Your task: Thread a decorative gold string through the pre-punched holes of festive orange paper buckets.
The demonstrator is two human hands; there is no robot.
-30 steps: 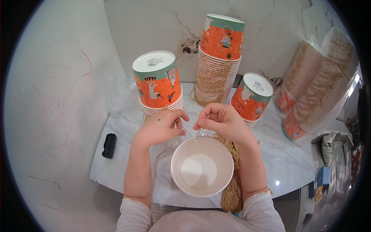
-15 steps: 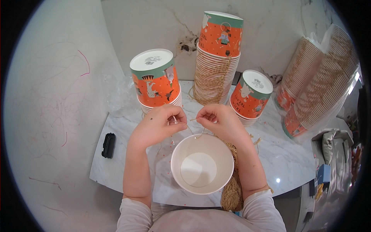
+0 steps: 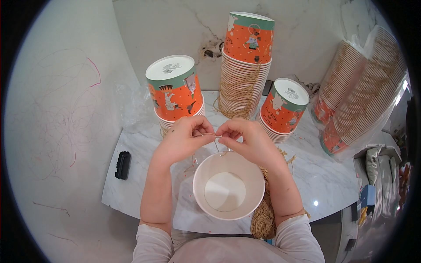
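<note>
While thin string [image 3: 218, 136] is pinched in the closed fingertips of left hand [image 3: 184, 136] and right hand [image 3: 246, 136] | it is held by far rim of paper cup [image 3: 225, 191] | knotting seems in hand | steady pull is probably called for next

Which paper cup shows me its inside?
The single cup standing mouth-up between the forearms; the three uncovered stacks show closed bases, and the bagged stacks only sides and rims.

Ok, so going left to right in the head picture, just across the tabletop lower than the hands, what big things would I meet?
Small black oblong thing → left forearm → open white cup → tan string bundle → right forearm.
</note>
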